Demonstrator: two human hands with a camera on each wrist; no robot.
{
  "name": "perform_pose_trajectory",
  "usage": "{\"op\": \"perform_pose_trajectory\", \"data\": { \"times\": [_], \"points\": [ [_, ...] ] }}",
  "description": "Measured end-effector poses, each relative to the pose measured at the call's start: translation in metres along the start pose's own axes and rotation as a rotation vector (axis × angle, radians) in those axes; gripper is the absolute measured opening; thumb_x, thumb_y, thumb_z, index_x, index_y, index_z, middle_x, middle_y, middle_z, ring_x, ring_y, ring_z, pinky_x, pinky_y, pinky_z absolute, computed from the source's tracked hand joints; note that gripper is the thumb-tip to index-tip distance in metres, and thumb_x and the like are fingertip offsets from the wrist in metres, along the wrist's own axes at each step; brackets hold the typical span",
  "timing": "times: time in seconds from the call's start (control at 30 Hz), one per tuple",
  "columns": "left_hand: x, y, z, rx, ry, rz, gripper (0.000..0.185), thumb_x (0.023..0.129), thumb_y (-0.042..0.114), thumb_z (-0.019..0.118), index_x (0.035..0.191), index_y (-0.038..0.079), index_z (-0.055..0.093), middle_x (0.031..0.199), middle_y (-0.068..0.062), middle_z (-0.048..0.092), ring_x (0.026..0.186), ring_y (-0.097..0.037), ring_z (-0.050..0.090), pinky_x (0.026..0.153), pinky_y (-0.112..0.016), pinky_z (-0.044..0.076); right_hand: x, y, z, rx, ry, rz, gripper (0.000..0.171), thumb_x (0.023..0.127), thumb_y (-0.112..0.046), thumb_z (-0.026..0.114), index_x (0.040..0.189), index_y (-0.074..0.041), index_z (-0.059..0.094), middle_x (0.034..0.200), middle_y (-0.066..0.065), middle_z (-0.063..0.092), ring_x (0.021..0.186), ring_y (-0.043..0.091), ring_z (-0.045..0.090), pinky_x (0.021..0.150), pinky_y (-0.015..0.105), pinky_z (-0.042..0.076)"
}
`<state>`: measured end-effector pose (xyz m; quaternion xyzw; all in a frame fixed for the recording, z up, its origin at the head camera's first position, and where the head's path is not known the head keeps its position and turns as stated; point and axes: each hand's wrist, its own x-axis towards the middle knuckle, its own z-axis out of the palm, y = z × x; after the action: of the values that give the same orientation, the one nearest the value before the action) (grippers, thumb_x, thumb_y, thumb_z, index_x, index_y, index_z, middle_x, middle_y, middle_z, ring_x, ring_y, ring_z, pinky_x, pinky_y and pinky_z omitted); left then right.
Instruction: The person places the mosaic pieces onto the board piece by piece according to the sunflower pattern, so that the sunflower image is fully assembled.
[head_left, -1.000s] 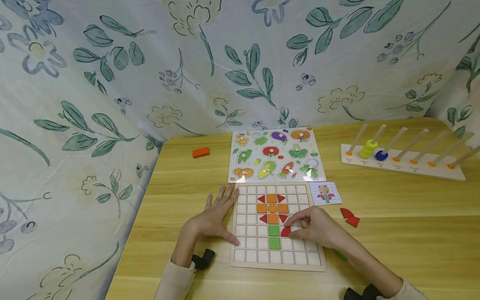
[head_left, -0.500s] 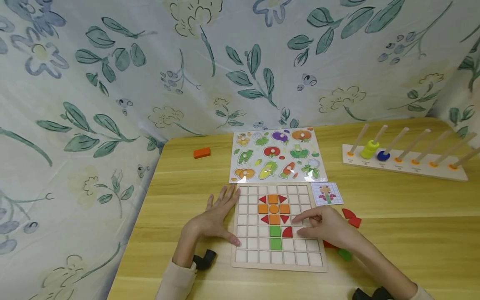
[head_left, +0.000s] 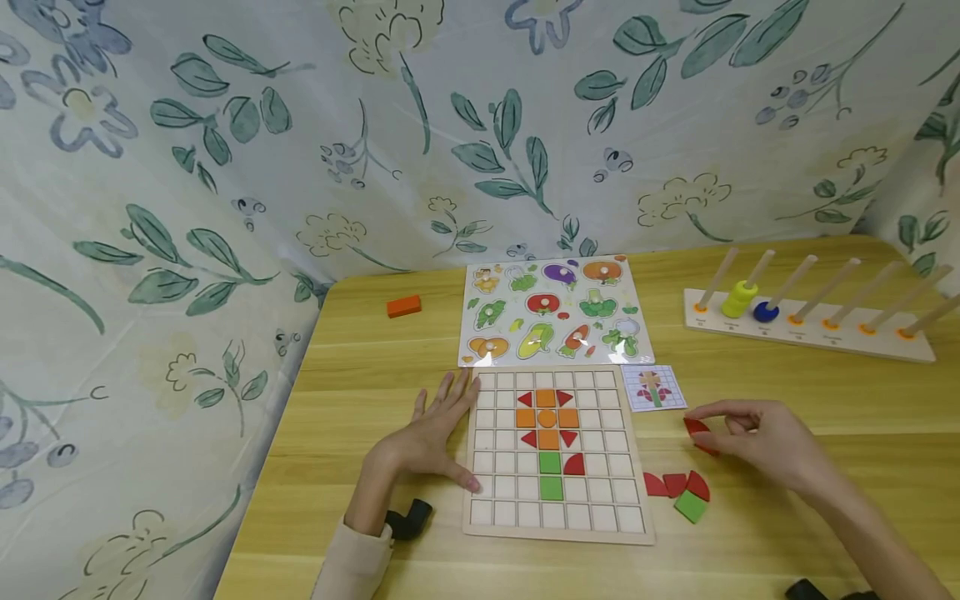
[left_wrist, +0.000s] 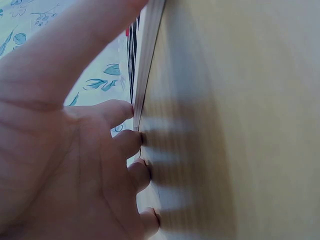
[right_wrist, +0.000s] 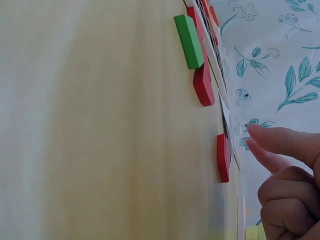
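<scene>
My left hand [head_left: 427, 442] rests spread along the left edge of the wooden grid board [head_left: 495, 517], thumb and fingertips at its rim. Orange, red and green pieces fill some of the board's squares, including a red quarter-circle piece [head_left: 573, 464] right of the upper green square [head_left: 550, 462]. Right of the board, my right hand [head_left: 765, 437] reaches over two red pieces [head_left: 696, 426], which it partly covers in the head view. In the right wrist view, thumb and index finger stand slightly parted above a red piece [right_wrist: 223, 158], the other fingers curled in.
Several red pieces [head_left: 675, 484] and a green square [head_left: 691, 506] lie right of the board. A pattern card [head_left: 654, 388] sits at its upper right corner. Behind are a vegetable puzzle [head_left: 555, 333], a peg counting stand [head_left: 810, 329] and an orange block [head_left: 403, 306].
My right hand has let go of the red quarter-circle piece on the board and moved right to the loose red pieces. My left hand stays in place.
</scene>
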<state>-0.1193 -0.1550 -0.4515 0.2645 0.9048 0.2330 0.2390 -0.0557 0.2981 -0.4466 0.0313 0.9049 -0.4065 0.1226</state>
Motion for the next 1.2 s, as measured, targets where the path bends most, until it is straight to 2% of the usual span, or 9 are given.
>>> {"op": "perform_pose_trajectory", "data": {
  "times": [0.2,0.4,0.5,0.83,1.07,1.2],
  "points": [
    [0.004,-0.015,0.007,-0.063,0.045,0.089,0.147,0.062,0.069,0.089,0.168,0.022,-0.003,0.175,-0.006,-0.019,0.161,-0.035,-0.021,0.122,-0.072,-0.016,0.001,0.014,-0.006,0.001,-0.005,0.046,0.048,0.090,-0.032,0.081,0.129,-0.004,0.072,0.061,-0.006,0.032,0.055,0.009,0.030,0.049,0.030,0.027],
    [0.001,-0.003,0.001,-0.008,0.004,0.009,0.146,0.065,0.054,0.095,0.168,0.018,-0.003,0.174,-0.005,-0.019,0.161,-0.032,-0.020,0.126,-0.066,-0.013,0.005,0.012,-0.002,-0.011,-0.041,0.055,0.050,0.090,-0.039,0.080,0.127,-0.006,0.073,0.062,-0.006,0.033,0.055,0.008,0.032,0.050,0.030,0.028],
    [0.001,-0.002,0.000,0.024,-0.001,-0.012,0.145,0.066,0.052,0.095,0.168,0.019,-0.003,0.174,-0.004,-0.020,0.161,-0.031,-0.020,0.127,-0.065,-0.012,0.007,0.007,0.001,-0.008,-0.056,0.053,0.050,0.087,-0.041,0.082,0.124,-0.008,0.075,0.063,-0.006,0.034,0.056,0.008,0.032,0.050,0.030,0.028],
    [0.002,-0.004,0.002,-0.015,0.004,0.019,0.147,0.064,0.052,0.095,0.168,0.015,-0.002,0.174,-0.010,-0.018,0.161,-0.036,-0.019,0.126,-0.068,-0.013,0.008,0.005,0.004,-0.001,-0.079,0.030,0.045,0.085,-0.033,0.086,0.118,-0.005,0.074,0.064,-0.005,0.032,0.056,0.008,0.031,0.050,0.030,0.027],
    [0.001,-0.001,0.001,0.021,-0.002,-0.011,0.146,0.065,0.052,0.095,0.168,0.019,-0.004,0.173,-0.005,-0.020,0.161,-0.032,-0.020,0.127,-0.065,-0.013,0.013,0.001,0.006,-0.054,-0.110,0.017,0.043,0.089,-0.028,0.082,0.120,-0.001,0.070,0.066,-0.003,0.036,0.058,0.010,0.034,0.051,0.028,0.028],
    [0.002,-0.002,0.001,0.027,-0.001,-0.015,0.145,0.065,0.053,0.095,0.168,0.019,-0.003,0.174,-0.004,-0.020,0.161,-0.032,-0.020,0.127,-0.066,-0.012,0.013,-0.006,0.010,-0.076,-0.086,0.003,0.042,0.088,-0.029,0.083,0.117,0.000,0.072,0.064,-0.004,0.036,0.056,0.009,0.034,0.050,0.027,0.027]
  ]
}}
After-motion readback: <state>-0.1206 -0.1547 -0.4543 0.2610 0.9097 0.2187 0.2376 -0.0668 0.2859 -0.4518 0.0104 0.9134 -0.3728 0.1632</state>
